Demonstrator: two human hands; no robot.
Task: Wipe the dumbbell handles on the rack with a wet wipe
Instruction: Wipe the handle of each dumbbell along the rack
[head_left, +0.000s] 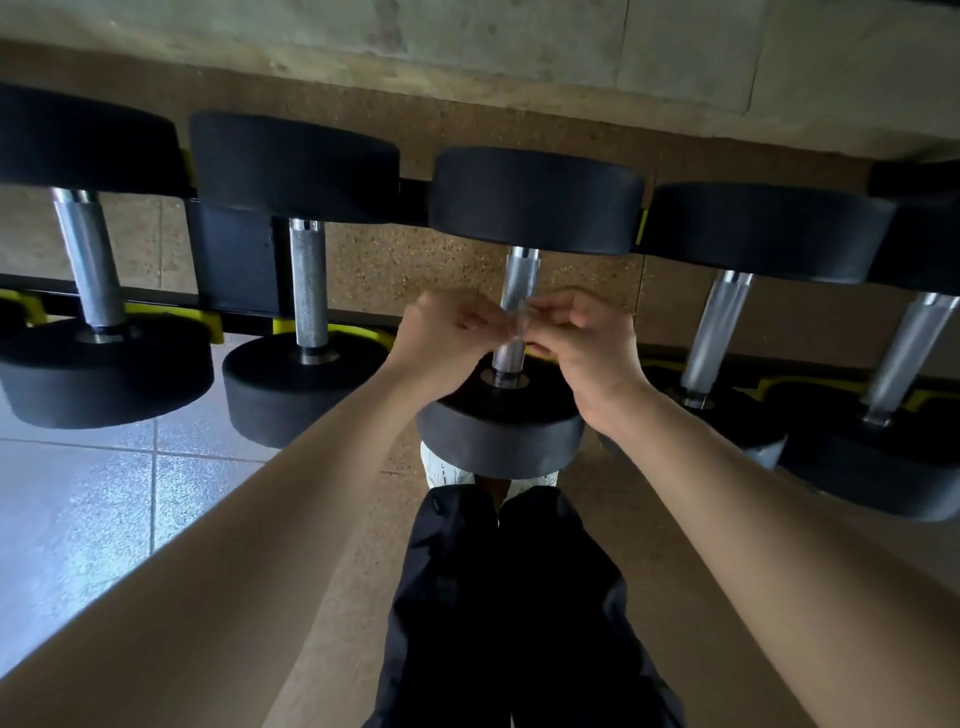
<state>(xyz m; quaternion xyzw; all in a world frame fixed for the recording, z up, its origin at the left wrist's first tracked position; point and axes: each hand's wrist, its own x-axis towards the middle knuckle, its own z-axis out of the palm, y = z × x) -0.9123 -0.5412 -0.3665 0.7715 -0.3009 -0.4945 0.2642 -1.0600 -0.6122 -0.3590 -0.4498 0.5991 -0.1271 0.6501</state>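
Pinching wipe (516, 326) between left grip (448, 332), right grip (583, 340)

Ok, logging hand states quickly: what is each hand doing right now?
Left hand: pinching a small translucent piece, likely the wipe.
Right hand: pinching the same piece.

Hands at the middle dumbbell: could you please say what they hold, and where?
The left hand and the right hand each pinch one side of a small pale item, likely the wet wipe.
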